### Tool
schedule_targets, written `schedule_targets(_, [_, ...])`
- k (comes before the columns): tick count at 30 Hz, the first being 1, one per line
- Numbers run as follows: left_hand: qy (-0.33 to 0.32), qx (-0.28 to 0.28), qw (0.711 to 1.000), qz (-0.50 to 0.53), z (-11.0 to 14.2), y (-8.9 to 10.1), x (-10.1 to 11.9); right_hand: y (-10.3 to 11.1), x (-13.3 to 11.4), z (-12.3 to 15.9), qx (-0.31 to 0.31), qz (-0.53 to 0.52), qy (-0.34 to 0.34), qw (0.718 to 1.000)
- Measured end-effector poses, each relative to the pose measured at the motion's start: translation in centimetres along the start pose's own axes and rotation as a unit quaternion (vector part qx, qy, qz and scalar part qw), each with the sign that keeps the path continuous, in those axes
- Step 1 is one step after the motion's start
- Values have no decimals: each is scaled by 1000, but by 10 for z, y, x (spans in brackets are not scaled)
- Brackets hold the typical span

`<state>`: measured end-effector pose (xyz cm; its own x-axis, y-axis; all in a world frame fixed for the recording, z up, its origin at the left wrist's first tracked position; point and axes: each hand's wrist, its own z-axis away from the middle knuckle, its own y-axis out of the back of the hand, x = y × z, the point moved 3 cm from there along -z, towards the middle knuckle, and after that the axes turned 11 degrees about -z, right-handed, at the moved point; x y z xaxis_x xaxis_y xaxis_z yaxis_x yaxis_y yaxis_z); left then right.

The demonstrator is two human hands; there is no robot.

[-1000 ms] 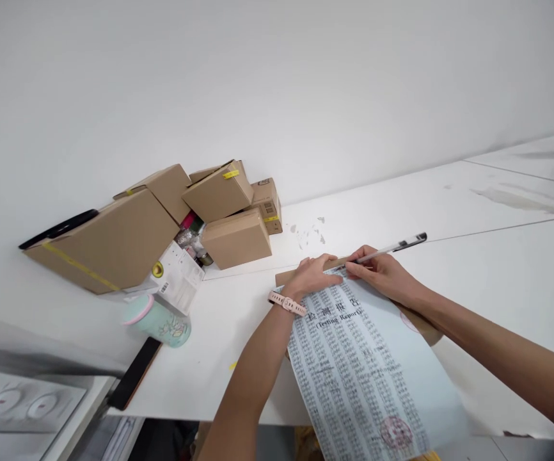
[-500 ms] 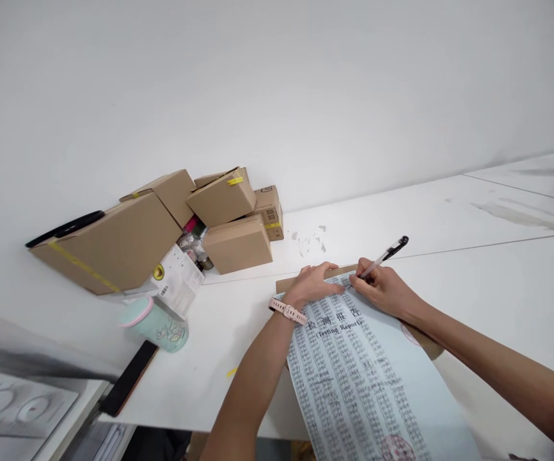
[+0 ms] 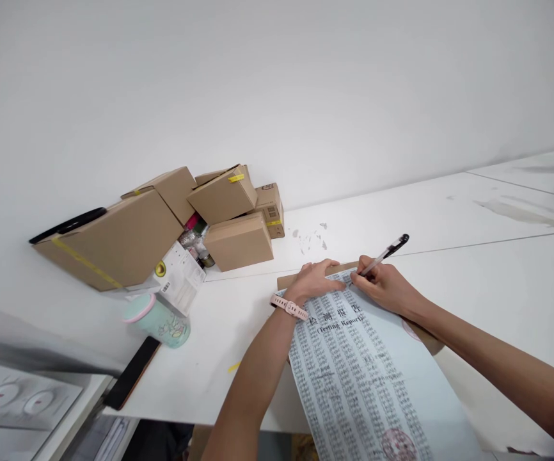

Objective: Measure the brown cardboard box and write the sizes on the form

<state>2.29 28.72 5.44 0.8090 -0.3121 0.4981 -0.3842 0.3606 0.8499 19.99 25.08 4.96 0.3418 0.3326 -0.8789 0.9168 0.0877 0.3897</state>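
My right hand is closed round a clear pen with a black cap on its upper end. The pen's tip meets the upper part of a light blue printed sheet, headed "Testing Report" and covered in columns of small handwritten-looking characters. Fingers spread, my left hand lies flat on the sheet's top left corner, with a pink watch band on its wrist. Under the sheet, a brown board or cardboard shows at the top edge. The sheet's lower part hangs past the table edge.
Several cardboard boxes are stacked against the wall at the left. Before them stand a white printed carton and a mint tumbler with a pink rim. A black flat item lies at the table's left edge.
The pen and my right hand have shifted very slightly at the top of the sheet. My left hand stays in place, and the whole view has tilted a little.
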Motion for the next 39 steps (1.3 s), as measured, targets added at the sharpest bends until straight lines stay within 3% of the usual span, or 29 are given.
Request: schedule_targets(39, [2, 1, 1000, 5, 4, 1, 1, 1, 1, 0, 12, 6, -11, 1000])
